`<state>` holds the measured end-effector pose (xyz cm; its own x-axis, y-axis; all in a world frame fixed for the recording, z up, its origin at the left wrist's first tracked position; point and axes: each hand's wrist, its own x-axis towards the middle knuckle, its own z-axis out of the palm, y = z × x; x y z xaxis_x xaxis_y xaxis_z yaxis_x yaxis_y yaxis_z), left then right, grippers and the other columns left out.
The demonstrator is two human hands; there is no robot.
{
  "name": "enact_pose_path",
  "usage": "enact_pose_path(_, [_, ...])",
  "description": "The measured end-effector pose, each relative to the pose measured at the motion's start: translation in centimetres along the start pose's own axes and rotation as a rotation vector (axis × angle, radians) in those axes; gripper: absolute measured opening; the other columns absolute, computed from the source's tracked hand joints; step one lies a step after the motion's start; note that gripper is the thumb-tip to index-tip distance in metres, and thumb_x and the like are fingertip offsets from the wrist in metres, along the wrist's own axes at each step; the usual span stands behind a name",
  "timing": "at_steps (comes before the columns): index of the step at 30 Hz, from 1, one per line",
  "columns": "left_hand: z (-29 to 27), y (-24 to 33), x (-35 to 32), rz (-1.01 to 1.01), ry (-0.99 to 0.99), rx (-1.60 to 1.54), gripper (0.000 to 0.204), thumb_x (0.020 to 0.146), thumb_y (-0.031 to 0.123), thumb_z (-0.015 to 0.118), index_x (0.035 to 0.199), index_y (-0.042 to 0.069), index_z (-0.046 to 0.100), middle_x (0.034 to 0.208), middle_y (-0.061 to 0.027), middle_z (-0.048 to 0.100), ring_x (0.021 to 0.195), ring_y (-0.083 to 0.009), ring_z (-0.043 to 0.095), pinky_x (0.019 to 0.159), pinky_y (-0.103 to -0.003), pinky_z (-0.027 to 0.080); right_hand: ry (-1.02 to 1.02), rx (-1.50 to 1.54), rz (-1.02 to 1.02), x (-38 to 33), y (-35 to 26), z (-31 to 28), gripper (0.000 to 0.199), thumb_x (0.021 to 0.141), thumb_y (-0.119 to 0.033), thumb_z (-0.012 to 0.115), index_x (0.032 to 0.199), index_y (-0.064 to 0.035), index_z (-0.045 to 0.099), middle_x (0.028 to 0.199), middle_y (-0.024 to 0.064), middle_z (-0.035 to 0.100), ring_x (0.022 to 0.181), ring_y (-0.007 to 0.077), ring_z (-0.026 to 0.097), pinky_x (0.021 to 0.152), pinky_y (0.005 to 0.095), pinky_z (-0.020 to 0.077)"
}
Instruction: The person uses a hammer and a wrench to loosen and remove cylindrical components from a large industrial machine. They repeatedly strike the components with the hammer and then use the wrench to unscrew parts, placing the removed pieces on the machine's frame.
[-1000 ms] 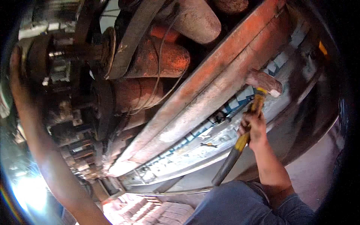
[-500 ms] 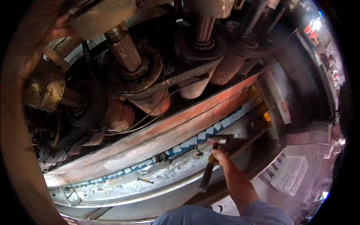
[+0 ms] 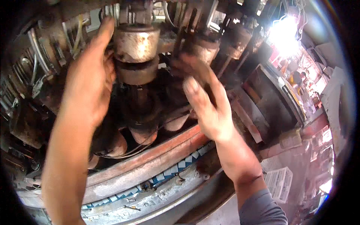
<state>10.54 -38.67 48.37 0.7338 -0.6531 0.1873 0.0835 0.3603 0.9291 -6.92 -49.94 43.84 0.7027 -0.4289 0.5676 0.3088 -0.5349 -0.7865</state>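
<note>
My left hand (image 3: 88, 80) is raised at the left side of a round metal coupling (image 3: 136, 44) with a worn, shiny face. One finger of it points up; the others reach toward the coupling, and I cannot tell if they touch it. To the coupling's right is my right hand (image 3: 210, 103), thumb and fingers apart, nothing visible in it. Its fingertips blur into the dark machinery. Below the coupling, a greasy dark shaft (image 3: 140, 99) runs down to a reddish cone-shaped head (image 3: 144, 135).
A red-and-grey beam (image 3: 150, 155) crosses below the heads. Under it run a blue-and-white zigzag strip (image 3: 176, 170) and a dusty ledge (image 3: 165, 197) with small debris. Similar couplings (image 3: 204, 48) stand to the right. A bright lamp (image 3: 285, 35) glares at upper right; a pale crate (image 3: 278, 182) sits lower right.
My right hand has moved up from the ledge, and the hammer-like tool it held is out of sight. My left hand has come into view. The view has tilted up toward the couplings.
</note>
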Motion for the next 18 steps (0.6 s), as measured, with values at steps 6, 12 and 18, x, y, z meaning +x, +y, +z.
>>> enact_pose_path(6, [-1.2,-2.5,-0.8,-0.001,0.331,-0.145,0.052,0.098,0.041,0.051,0.137,0.006,0.049,0.135,-0.0087,0.053,0.12,-0.0204,0.05,0.101,-0.037,0.038,-0.168,-0.124,0.048,8.6,-2.0,3.2,0.067,0.084,-0.034,0.076,0.131,0.0045,0.047,0.118,0.0109,0.061,0.109,0.0159,0.055,0.096,0.0308,0.0446])
enact_pose_path(12, [0.1,-3.7,3.9,-0.043,0.31,-0.308,0.052,0.097,0.039,0.048,0.129,-0.002,0.055,0.127,-0.0156,0.057,0.111,-0.0256,0.055,0.096,-0.038,0.042,-0.17,-0.032,-0.031,10.6,-0.7,4.2,0.056,0.079,-0.027,0.081,0.119,0.0041,0.058,0.103,0.0074,0.069,0.09,0.0124,0.062,0.085,0.029,0.0512])
enact_pose_path(18, [-0.4,-3.7,3.5,-0.022,0.114,-0.458,0.041,0.095,0.034,0.053,0.121,0.003,0.058,0.117,-0.0094,0.06,0.107,-0.0226,0.056,0.093,-0.038,0.044,-0.05,-0.53,-0.101,10.4,-2.1,4.8,0.052,0.077,-0.025,0.082,0.114,0.0045,0.061,0.101,0.0085,0.07,0.09,0.0131,0.064,0.084,0.0289,0.0522])
